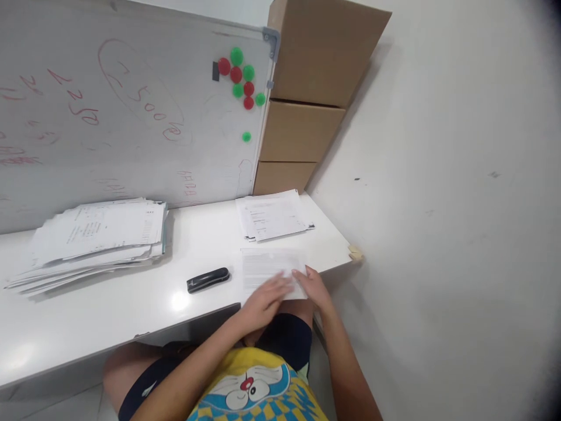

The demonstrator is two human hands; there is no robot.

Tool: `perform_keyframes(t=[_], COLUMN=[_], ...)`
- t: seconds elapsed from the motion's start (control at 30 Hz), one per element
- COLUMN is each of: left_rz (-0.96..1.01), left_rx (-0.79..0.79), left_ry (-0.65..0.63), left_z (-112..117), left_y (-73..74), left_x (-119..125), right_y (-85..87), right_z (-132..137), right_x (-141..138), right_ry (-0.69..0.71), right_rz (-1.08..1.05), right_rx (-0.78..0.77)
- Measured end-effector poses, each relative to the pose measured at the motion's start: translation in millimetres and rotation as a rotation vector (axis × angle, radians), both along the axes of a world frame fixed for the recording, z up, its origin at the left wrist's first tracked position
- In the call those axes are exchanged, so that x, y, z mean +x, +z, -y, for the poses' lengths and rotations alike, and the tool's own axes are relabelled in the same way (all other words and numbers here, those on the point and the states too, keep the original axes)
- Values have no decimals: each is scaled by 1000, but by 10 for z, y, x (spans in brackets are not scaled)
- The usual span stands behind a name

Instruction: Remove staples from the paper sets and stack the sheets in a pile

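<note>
A printed white sheet of paper (258,268) lies at the front edge of the desk, its near part reaching past the edge above my lap. My right hand (313,286) grips the sheet's right side, thumb on top; its other fingers are mostly hidden. Over the middle of the sheet is my left hand (265,299), fingers stretched out and slightly blurred by motion. Whether they press on the paper I cannot tell. Left of the sheet rests a black stapler (208,280), apart from both hands.
A small pile of papers (276,215) lies behind the sheet, and a tall paper stack (105,228) stands on the left of the white desk (197,234). At the back are a whiteboard (175,70) with round magnets and cardboard boxes (293,131). A wall (438,234) borders the right.
</note>
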State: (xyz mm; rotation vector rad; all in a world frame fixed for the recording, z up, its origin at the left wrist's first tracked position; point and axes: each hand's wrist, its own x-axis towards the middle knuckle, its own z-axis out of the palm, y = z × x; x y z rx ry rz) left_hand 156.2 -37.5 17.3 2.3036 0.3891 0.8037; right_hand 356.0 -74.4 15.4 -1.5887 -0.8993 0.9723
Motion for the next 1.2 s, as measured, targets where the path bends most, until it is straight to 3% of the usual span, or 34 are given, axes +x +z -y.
perform_keyframes(t=[0.1, 0.17, 0.27, 0.47, 0.63, 0.73, 0.83, 0.9, 1.03, 1.2], left_rz=[215, 279, 261, 279, 226, 113, 22, 41, 38, -408], left_rx=[42, 7, -81, -202, -312, -230, -68, -25, 95, 346], left_ry=[473, 606, 466, 448, 368, 233, 83, 151, 500, 609], left_z=[-208, -331, -424, -372, -334, -309, -237, -167, -99, -291], left_y=[126, 169, 159, 23, -139, -186, -144, -92, 2, 31], left_x=[-181, -275, -353, -382, -331, -283, -269, -313, -572, -1000], right_y=[177, 232, 161, -160, -262, -292, -287, -269, -263, -316], right_z=[55, 57, -3, -89, -117, -105, -55, -14, 33, -37], right_x=[106, 110, 47, 1, -9, 0, 81, 166, 286, 171], right_ry=[-92, -30, 73, -108, -127, -189, -203, -193, -83, -28], right_rz=[78, 77, 57, -45, 36, 63, 93, 92, 97, 69], right_rx=[142, 271, 342, 305, 320, 272, 231, 157, -26, -109])
